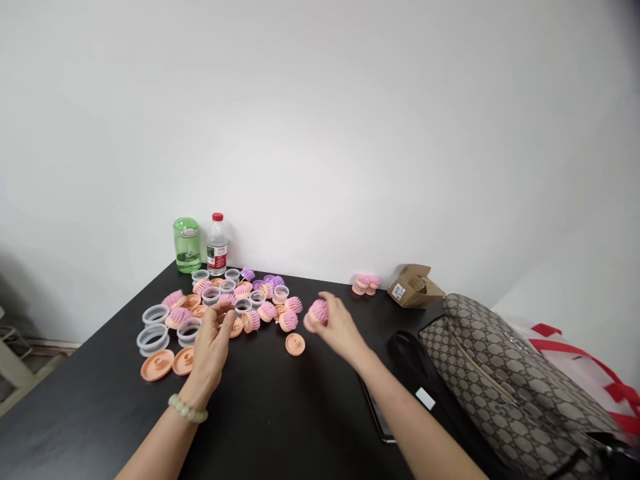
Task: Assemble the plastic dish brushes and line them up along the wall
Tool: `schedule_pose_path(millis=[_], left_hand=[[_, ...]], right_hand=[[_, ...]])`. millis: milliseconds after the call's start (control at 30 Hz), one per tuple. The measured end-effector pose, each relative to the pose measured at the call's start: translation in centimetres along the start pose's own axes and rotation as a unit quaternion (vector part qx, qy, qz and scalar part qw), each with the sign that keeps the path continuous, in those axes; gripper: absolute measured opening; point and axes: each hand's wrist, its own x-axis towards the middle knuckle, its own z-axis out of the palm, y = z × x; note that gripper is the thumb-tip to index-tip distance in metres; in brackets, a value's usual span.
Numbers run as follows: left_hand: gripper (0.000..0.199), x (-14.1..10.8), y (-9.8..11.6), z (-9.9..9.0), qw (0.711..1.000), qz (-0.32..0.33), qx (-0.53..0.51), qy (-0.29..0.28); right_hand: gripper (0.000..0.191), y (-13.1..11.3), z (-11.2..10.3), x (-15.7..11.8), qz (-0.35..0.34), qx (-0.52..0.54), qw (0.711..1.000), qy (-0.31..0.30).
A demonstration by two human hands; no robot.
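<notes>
My right hand (341,330) is closed around a pink-bristled round brush (318,313), held above the black table. My left hand (213,343) is half curled at the near side of a pile of parts, its thumb and fingers apart and nothing visible between them. Just beyond its fingertips is a peach disc partly hidden by the hand. Between my hands a peach disc with a central stub (295,344) lies by itself. The pile holds several pink bristle heads (289,321), clear plastic rings (153,339), peach discs (157,364) and purple bristle heads (273,281).
Against the wall stand a green container (187,247) and a red-capped bottle (217,247). Two pink brushes (366,284) sit at the back, beside an open cardboard box (414,288). A patterned bag (505,380) fills the right, and a phone (376,413) lies partly under my right forearm.
</notes>
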Motion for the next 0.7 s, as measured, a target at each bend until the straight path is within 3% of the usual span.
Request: schedule_pose_path(millis=[133, 267, 533, 700], left_hand=[[0.048, -0.5, 1.0, 0.0, 1.0, -0.001, 0.006, -0.019], [0.048, -0.6, 1.4, -0.1, 1.0, -0.004, 0.003, -0.021], [0.049, -1.1, 1.4, -0.3, 0.999, -0.025, -0.005, -0.031], [0.045, -1.5, 1.7, -0.2, 0.999, -0.028, -0.009, -0.038]], right_hand=[[0.049, 7.5, -0.9, 4.4, 0.104, -0.063, 0.992, -0.01], [0.035, 11.6, 0.7, 8.2, 0.163, -0.118, 0.979, -0.012], [0.033, 11.2, 3.7, 13.3, 0.22, -0.219, 0.948, 0.067], [0.032, 10.8, 2.7, 13.2, 0.208, -0.247, 0.944, 0.067]])
